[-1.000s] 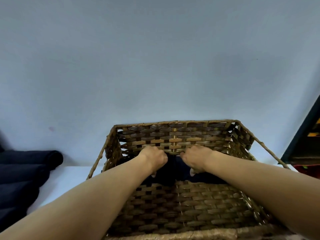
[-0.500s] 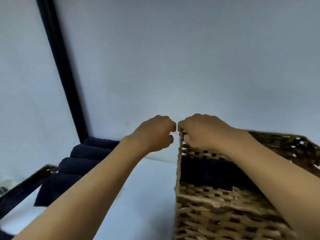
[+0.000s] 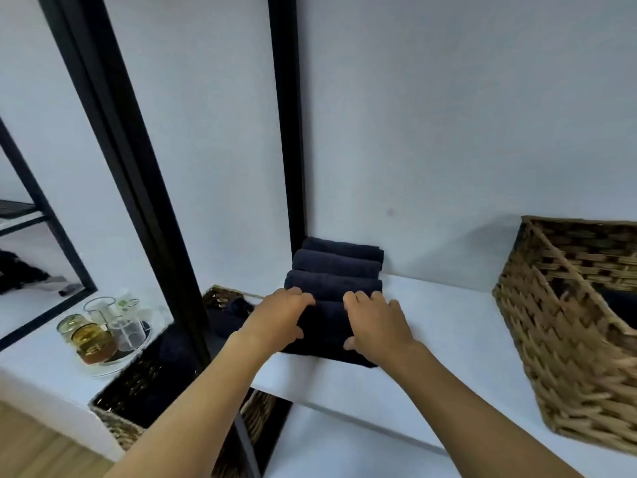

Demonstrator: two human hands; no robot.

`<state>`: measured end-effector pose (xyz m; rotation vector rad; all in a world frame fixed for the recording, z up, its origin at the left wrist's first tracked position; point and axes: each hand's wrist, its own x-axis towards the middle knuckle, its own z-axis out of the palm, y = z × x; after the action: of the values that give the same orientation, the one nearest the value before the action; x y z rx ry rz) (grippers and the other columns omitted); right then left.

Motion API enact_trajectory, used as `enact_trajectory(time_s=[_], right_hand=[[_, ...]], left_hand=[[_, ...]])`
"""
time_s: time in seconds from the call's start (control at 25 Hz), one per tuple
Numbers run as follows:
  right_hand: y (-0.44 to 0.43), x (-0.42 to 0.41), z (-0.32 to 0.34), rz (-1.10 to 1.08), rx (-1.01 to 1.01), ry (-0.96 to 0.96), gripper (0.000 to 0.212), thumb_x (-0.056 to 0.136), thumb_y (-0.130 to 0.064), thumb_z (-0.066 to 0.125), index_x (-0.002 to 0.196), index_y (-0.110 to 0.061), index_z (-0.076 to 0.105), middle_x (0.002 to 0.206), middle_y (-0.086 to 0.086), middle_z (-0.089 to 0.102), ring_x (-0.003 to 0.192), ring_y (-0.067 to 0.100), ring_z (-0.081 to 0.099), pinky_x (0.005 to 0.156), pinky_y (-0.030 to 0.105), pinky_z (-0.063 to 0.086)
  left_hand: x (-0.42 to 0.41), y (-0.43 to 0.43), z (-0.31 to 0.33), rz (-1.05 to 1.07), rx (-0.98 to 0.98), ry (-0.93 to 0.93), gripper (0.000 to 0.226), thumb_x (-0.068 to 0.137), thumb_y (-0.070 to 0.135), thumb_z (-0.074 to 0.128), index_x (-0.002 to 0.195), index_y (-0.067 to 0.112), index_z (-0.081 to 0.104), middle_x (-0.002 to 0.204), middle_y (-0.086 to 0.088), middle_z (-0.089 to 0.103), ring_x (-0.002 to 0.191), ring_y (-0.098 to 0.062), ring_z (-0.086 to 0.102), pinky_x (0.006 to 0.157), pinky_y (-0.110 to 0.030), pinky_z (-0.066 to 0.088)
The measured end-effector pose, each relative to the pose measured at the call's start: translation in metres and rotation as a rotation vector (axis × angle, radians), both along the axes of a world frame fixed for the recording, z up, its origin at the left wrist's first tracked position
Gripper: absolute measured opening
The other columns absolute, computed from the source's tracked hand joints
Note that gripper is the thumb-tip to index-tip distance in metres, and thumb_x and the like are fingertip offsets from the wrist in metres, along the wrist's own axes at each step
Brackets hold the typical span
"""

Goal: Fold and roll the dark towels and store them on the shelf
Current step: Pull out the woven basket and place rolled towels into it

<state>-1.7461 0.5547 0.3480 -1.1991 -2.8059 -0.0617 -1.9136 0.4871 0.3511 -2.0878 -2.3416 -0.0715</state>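
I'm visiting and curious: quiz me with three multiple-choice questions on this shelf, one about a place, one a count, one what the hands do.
1. Where does the wicker basket stand relative to the dark towels on the white shelf? A. Left B. Right C. On top
2. How many dark towels lie in that row? A. Two B. Seven C. Four
3. What are the left hand and right hand doing? A. Resting on the nearest towel B. Lifting the basket C. Hanging free
Answers: 1 B, it stands at the shelf's right end; 2 C, four rolls lie beside the black post; 3 A, their fingers lie across it.
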Motion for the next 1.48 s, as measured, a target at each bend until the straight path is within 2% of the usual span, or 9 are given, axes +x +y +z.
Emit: enact_trajectory(time_s=[0.16,0.32,0.52,0.68,0.88,1.04,1.24,1.36,1.48], right_hand=[[0.002,-0.006,-0.013,-0.078,0.051,-0.049,0.054,0.081,-0.033,0.072,0.122,-0.019,0.040,0.122,0.003,0.051,0.113,0.025,0.045,0.092,0.038,0.036],[-0.003,-0.003,-0.010,-0.066,0.080,-0.101,0.052,0.078,-0.039,0.069,0.118,-0.017,0.046,0.118,0.005,0.048,0.108,0.025,0.045,0.093,0.039,0.032],[-0.013,0.032,0.029,-0.047,0.090,-0.067,0.047,0.077,-0.033,0.063,0.112,-0.015,0.039,0.099,0.001,0.053,0.085,0.023,0.049,0.084,0.038,0.033],[0.010,0.100,0.107,-0.098,0.190,0.035,0.055,0.072,-0.036,0.063,0.122,-0.024,0.041,0.104,-0.004,0.057,0.091,0.022,0.053,0.079,0.038,0.036],[0.040,0.213,0.169,-0.156,0.020,0.132,0.060,0.068,-0.034,0.071,0.122,-0.037,0.046,0.109,-0.013,0.056,0.099,0.014,0.053,0.090,0.040,0.043],[0.078,0.303,0.178,-0.232,-0.034,0.148,0.058,0.063,-0.034,0.080,0.112,-0.036,0.049,0.105,-0.013,0.061,0.094,0.014,0.058,0.082,0.038,0.050],[0.142,0.387,0.155,-0.270,-0.084,-0.050,0.063,0.057,-0.048,0.083,0.104,-0.033,0.043,0.101,-0.005,0.057,0.092,0.020,0.056,0.080,0.039,0.050],[0.172,0.396,0.125,-0.175,-0.203,-0.299,0.068,0.058,-0.054,0.083,0.104,-0.029,0.041,0.101,-0.001,0.051,0.094,0.023,0.053,0.081,0.040,0.050],[0.192,0.371,0.103,0.002,-0.310,-0.445,0.075,0.066,-0.050,0.082,0.123,-0.017,0.045,0.115,0.004,0.056,0.096,0.018,0.048,0.077,0.034,0.044]], left_hand=[[0.000,0.005,-0.012,0.014,-0.014,0.170,0.060,0.080,0.020,0.070,0.133,0.016,0.043,0.123,-0.004,0.054,0.114,-0.028,0.044,0.089,-0.033,0.040],[0.005,0.005,-0.012,-0.011,0.006,0.294,0.039,0.080,0.022,0.066,0.116,0.012,0.053,0.120,-0.007,0.053,0.117,-0.027,0.039,0.092,-0.031,0.034],[0.018,0.003,0.022,-0.114,0.083,0.071,0.042,0.070,0.036,0.067,0.105,0.019,0.051,0.106,0.000,0.053,0.100,-0.021,0.046,0.084,-0.029,0.035],[0.060,0.031,0.091,-0.237,0.263,-0.224,0.040,0.064,0.032,0.070,0.099,0.028,0.051,0.093,0.008,0.057,0.087,-0.016,0.053,0.073,-0.030,0.047],[0.153,0.066,0.139,-0.390,0.388,-0.268,0.043,0.067,0.033,0.071,0.106,0.027,0.054,0.094,0.007,0.055,0.090,-0.014,0.050,0.075,-0.032,0.049],[0.243,0.116,0.153,-0.507,0.348,-0.200,0.047,0.071,0.039,0.072,0.110,0.025,0.052,0.097,0.004,0.054,0.091,-0.017,0.050,0.076,-0.034,0.049],[0.339,0.183,0.144,-0.555,0.130,-0.046,0.059,0.070,0.045,0.078,0.116,0.021,0.052,0.107,0.000,0.055,0.097,-0.020,0.053,0.080,-0.033,0.046],[0.374,0.219,0.112,-0.501,-0.187,0.150,0.068,0.066,0.050,0.081,0.120,0.019,0.054,0.116,-0.001,0.058,0.103,-0.021,0.056,0.087,-0.035,0.050],[0.385,0.239,0.089,-0.378,-0.519,0.351,0.076,0.062,0.048,0.085,0.124,0.017,0.055,0.116,-0.001,0.061,0.103,-0.020,0.058,0.087,-0.035,0.053]])
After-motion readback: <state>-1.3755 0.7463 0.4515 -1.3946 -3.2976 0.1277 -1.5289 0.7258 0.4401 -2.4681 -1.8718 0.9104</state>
